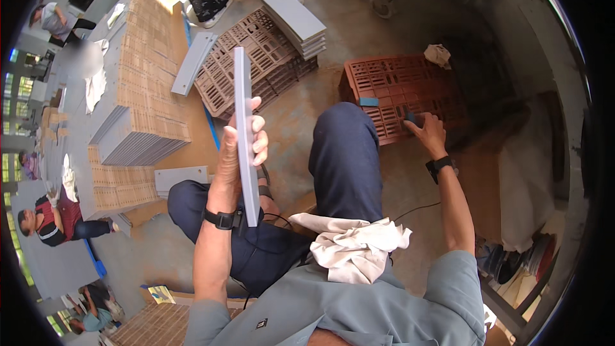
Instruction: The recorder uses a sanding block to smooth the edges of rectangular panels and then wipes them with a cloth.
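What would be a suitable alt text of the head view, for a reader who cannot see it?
A person's left hand holds up a long grey panel, seen nearly edge-on, while the right hand is at a small bluish piece over a reddish plastic crate. A pale cloth lies on dark trousers; stacked grey panels stand at left.

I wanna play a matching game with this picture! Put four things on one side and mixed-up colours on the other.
Things:
1. Board in the left hand
2. Slotted crate by the right hand
3. Flat block on that crate
4. Right-wrist band

Colours:
A. Black
B. Reddish-brown
C. Grey
D. Blue

Pairs: 1-C, 2-B, 3-D, 4-A
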Action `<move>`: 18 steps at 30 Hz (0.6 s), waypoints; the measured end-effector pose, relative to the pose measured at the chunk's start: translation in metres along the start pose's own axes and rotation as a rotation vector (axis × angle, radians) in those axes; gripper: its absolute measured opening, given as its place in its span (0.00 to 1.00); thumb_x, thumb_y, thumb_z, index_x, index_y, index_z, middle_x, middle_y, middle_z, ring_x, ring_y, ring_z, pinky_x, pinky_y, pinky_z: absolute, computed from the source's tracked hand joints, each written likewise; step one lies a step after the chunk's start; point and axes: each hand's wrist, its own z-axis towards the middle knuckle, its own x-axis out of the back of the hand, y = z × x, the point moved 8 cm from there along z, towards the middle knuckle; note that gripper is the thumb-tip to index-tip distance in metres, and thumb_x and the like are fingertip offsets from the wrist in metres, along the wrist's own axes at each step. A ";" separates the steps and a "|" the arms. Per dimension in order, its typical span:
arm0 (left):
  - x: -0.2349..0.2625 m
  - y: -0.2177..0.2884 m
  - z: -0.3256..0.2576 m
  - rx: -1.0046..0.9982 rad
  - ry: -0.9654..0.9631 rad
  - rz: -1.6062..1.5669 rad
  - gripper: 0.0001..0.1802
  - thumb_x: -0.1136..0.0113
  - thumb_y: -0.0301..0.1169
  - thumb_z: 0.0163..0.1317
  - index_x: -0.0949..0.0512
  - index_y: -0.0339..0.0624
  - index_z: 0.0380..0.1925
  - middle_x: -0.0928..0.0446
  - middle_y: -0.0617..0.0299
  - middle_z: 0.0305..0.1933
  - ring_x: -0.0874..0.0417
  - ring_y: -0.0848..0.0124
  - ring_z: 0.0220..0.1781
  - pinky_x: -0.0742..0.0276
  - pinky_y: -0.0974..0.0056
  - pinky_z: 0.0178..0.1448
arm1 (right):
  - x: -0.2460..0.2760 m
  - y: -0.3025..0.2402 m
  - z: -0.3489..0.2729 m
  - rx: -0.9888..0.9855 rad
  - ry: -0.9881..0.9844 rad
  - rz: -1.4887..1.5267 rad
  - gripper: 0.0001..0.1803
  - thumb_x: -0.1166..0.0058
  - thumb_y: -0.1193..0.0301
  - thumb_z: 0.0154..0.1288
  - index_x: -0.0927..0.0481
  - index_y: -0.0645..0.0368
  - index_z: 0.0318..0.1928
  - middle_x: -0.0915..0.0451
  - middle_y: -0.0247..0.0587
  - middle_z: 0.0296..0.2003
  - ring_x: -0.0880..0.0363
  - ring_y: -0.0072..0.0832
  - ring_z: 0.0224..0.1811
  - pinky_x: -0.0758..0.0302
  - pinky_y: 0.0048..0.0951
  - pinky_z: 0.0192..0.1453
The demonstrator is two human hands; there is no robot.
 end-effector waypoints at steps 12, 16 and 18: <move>-0.014 0.038 -0.028 -0.222 0.292 0.437 0.29 0.26 0.37 0.68 0.25 0.43 0.66 0.21 0.66 0.59 0.22 0.76 0.59 0.24 0.65 0.66 | 0.083 -0.075 0.015 0.123 0.114 0.931 0.21 0.34 0.59 0.71 0.17 0.59 0.56 0.15 0.37 0.48 0.19 0.30 0.53 0.24 0.36 0.61; -0.022 0.040 -0.036 -0.204 0.262 0.584 0.25 0.30 0.35 0.70 0.25 0.41 0.64 0.20 0.66 0.56 0.21 0.78 0.57 0.24 0.66 0.64 | 0.156 -0.181 -0.013 0.333 0.104 1.393 0.19 0.36 0.65 0.75 0.18 0.59 0.60 0.16 0.32 0.50 0.21 0.21 0.54 0.25 0.29 0.63; -0.028 0.041 -0.043 -0.185 0.258 0.648 0.25 0.31 0.35 0.71 0.25 0.40 0.63 0.20 0.66 0.56 0.22 0.78 0.57 0.24 0.66 0.64 | 0.176 -0.223 -0.031 0.342 0.029 1.518 0.18 0.36 0.68 0.75 0.18 0.59 0.61 0.16 0.33 0.50 0.19 0.21 0.53 0.23 0.28 0.62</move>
